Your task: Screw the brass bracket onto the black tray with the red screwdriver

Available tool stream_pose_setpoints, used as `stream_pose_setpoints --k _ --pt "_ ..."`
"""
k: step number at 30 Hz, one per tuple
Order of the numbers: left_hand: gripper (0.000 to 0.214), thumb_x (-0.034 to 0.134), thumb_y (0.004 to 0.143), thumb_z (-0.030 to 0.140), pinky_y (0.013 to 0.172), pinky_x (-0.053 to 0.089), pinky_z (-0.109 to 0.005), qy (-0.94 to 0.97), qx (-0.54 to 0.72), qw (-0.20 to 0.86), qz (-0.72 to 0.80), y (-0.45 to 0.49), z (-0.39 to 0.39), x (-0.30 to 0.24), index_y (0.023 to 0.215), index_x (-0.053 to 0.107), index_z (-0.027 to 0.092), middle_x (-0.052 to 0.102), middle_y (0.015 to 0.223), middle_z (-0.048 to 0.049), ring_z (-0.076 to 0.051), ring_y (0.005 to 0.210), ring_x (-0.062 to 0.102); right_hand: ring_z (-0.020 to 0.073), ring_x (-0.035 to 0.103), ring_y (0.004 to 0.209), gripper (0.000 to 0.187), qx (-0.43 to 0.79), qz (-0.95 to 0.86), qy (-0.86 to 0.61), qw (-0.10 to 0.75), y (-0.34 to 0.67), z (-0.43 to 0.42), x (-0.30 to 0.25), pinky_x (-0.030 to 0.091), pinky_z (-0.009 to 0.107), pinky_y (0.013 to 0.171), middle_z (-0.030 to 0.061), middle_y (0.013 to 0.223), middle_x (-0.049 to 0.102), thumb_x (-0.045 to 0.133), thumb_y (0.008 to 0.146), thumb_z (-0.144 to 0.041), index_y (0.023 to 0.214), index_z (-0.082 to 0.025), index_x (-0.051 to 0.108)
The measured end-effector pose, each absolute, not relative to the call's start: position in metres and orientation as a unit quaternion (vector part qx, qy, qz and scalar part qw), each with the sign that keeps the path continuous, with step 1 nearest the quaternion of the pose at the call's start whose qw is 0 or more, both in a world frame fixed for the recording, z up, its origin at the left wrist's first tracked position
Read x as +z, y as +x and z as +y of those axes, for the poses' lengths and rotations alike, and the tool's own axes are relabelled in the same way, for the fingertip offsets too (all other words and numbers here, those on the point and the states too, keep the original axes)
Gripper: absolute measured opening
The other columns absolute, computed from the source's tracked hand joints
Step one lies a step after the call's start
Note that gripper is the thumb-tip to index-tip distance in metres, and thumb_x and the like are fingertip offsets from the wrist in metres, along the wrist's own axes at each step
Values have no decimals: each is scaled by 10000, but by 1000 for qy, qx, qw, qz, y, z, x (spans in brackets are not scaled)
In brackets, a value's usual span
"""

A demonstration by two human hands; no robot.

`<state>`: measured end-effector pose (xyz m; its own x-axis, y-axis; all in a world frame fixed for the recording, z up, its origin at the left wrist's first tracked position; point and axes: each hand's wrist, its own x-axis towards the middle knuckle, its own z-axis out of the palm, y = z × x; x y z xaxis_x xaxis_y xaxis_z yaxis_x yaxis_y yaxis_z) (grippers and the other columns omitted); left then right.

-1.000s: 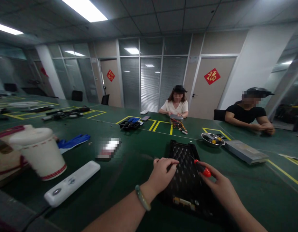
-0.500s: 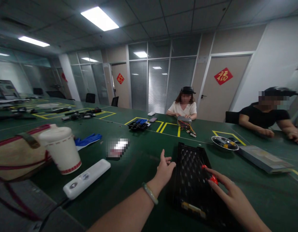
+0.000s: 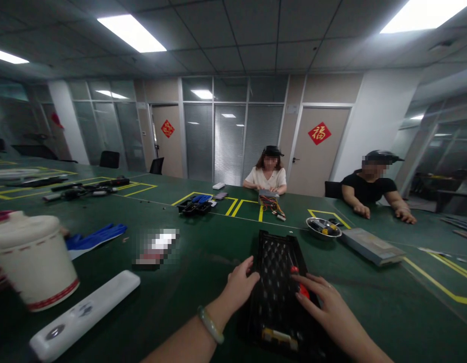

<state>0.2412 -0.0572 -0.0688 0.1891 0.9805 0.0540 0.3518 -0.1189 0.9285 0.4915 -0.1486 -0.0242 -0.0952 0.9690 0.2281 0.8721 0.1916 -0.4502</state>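
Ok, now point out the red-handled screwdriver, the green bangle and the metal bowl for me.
red-handled screwdriver (image 3: 302,290): head view, on the red handle.
green bangle (image 3: 210,325): head view, on the band around the left wrist.
metal bowl (image 3: 318,236): head view, on the front rim.

Since a moment ago, the left hand (image 3: 239,285) has curled its spread fingers in beside the black mesh tray (image 3: 273,267), while at two o'clock the co-worker's hands (image 3: 362,210) have moved apart on the counter (image 3: 369,312).

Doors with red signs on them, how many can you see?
2: one door left of the window blinds, another door right of them. More may be out of view.
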Motion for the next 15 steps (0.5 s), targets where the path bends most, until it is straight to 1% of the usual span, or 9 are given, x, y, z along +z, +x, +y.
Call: stream_pose_setpoints --k 2,5,11,13,15 --pt "619 577 817 334 1135 299 -377 655 365 415 515 241 -60 -66 1413 501 186 531 1433 -93 -271 1324 477 258 421 1344 449 105 -734 -626 241 491 -149 -23 329 444 1131 31 1375 574 506 924 -525 1320 -333 599" --pt "626 579 801 334 1148 287 -391 663 355 406 518 240 -64 -61 1403 517 175 520 1443 -93 -283 1356 443 260 403 1354 446 108 -737 -624 235 490 -150 -22 326 446 1129 19 1373 578 511 922 -531 1323 -352 593" --pt "628 568 799 334 1163 267 -394 673 345 396 521 241 -67 -54 1404 519 171 515 1447 -88 -283 1371 430 279 387 1360 471 99 -749 -626 194 488 -152 -18 237 516 1161 22 1374 569 502 917 -577 1350 -398 553" --pt "626 570 798 335 1167 262 -392 673 343 394 523 241 -68 -53 1400 524 168 512 1448 -90 -282 1375 427 274 416 1336 454 86 -761 -617 184 486 -153 -14 201 529 1169 23 1337 591 482 929 -580 1343 -409 555" --pt "626 573 794 330 1169 259 -391 669 345 396 526 241 -68 -53 1396 527 166 509 1451 -89 -281 1379 421 259 471 1280 422 72 -775 -603 176 483 -154 -10 180 526 1173 26 1239 637 445 952 -574 1317 -411 579"
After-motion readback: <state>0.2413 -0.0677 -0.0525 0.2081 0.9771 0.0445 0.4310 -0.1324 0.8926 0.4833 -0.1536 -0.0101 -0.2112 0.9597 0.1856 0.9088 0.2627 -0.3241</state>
